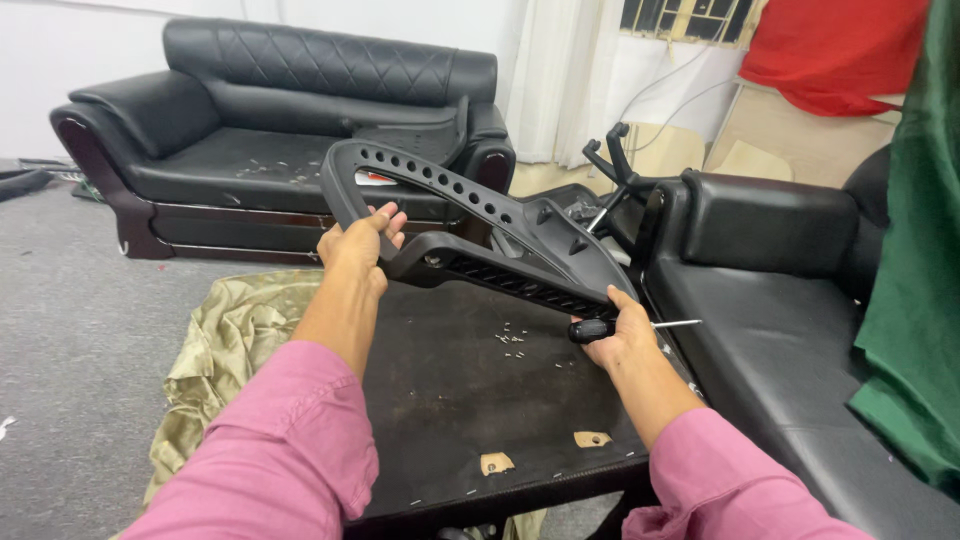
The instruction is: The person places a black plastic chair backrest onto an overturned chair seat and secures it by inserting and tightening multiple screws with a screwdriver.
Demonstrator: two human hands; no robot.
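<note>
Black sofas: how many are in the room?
2. One black sofa stands against the far wall on the left; another black sofa sits at the right, partly cut off by a green cloth.

Black perforated plastic chair frame point(470, 215) held tilted above dark board; black-handled screwdriver point(625, 326) at its lower end.

Two hands point(355, 245) point(620, 340), one black chair frame point(480, 225), one screwdriver point(625, 327), two black sofas point(270, 130) point(800, 300), scattered screws point(512, 340)
</note>
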